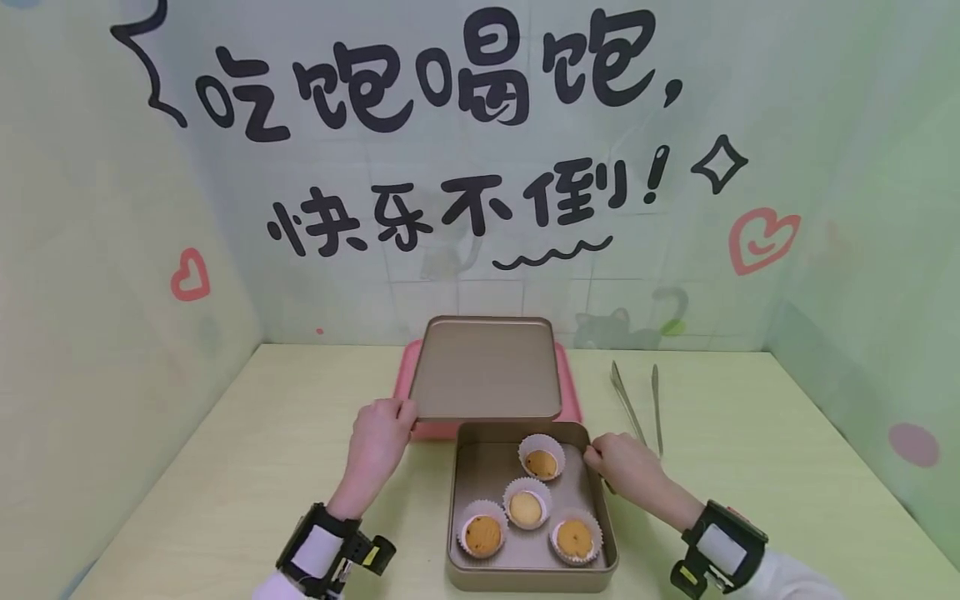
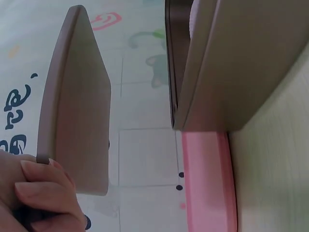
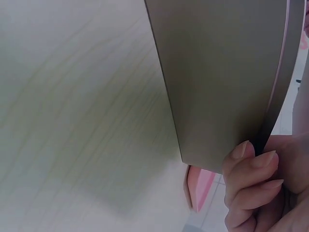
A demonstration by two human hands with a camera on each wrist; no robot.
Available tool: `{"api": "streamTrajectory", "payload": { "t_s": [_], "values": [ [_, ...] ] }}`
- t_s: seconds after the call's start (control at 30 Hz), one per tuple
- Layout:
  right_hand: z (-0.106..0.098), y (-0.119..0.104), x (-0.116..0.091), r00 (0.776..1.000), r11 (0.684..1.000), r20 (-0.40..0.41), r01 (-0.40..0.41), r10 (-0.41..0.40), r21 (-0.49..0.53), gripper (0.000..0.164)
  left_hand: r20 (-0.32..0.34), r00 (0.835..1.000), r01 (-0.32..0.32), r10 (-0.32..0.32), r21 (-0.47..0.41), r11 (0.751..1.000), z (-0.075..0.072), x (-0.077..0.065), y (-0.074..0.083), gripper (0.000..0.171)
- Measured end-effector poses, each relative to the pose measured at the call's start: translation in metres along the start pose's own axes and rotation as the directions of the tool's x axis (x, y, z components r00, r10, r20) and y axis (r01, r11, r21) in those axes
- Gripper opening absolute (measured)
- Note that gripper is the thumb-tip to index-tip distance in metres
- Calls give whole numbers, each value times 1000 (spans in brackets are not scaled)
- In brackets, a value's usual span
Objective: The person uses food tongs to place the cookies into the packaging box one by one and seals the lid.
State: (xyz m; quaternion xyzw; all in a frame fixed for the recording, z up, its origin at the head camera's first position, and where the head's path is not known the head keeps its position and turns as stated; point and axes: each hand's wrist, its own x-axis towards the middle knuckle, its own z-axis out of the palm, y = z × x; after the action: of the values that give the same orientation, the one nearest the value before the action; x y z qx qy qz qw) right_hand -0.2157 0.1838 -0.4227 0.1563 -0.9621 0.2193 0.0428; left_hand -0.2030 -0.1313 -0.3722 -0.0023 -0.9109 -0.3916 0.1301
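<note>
A bronze-coloured rectangular baking tin (image 1: 491, 457) stands on the table with several biscuits in white paper cups inside, one of them a pale biscuit (image 1: 526, 508). My left hand (image 1: 382, 433) grips the near left corner of a matching flat lid (image 1: 487, 367). In the left wrist view the lid (image 2: 82, 111) hangs apart from the tin (image 2: 231, 72), the fingers curled at its edge. My right hand (image 1: 626, 467) holds the tin's right wall near the far corner. Fingertips (image 3: 241, 150) show against the outer wall in the right wrist view; the thumb is hidden.
A pink tray (image 1: 572, 392) lies behind the tin, mostly covered from view by the lid. To the right, metal tongs (image 1: 630, 404) lie on the table (image 1: 750, 467). A printed backdrop (image 1: 465, 300) with lettering rises behind and at both sides.
</note>
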Motion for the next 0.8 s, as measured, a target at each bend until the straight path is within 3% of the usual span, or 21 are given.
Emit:
{"api": "streamTrajectory", "payload": {
  "t_s": [0.1,0.23,0.37,0.43,0.6,0.67,0.8],
  "values": [
    [-2,1,0,1000,1000,21,-10,9,27,35,9,1000,-12,13,-18,1000,11,-1,8,35],
    [-10,5,2,993,989,118,-39,22,143,37,19,999,-26,27,-31,999,18,-2,13,37],
    [-26,9,14,992,947,121,-76,39,311,39,15,999,-46,47,-23,999,22,-3,14,39],
    [-33,10,23,992,891,108,-102,60,443,40,12,998,-58,59,-27,998,23,-4,15,39],
    [-46,6,40,971,653,190,-238,144,719,50,27,996,-83,84,-43,996,26,-9,16,35],
    [-48,4,44,963,614,215,-271,165,742,49,34,996,-83,84,-42,996,27,-11,18,35],
    [-49,2,49,965,589,213,-263,155,764,33,91,991,-94,96,-32,995,24,-13,20,34]
  ]
}}
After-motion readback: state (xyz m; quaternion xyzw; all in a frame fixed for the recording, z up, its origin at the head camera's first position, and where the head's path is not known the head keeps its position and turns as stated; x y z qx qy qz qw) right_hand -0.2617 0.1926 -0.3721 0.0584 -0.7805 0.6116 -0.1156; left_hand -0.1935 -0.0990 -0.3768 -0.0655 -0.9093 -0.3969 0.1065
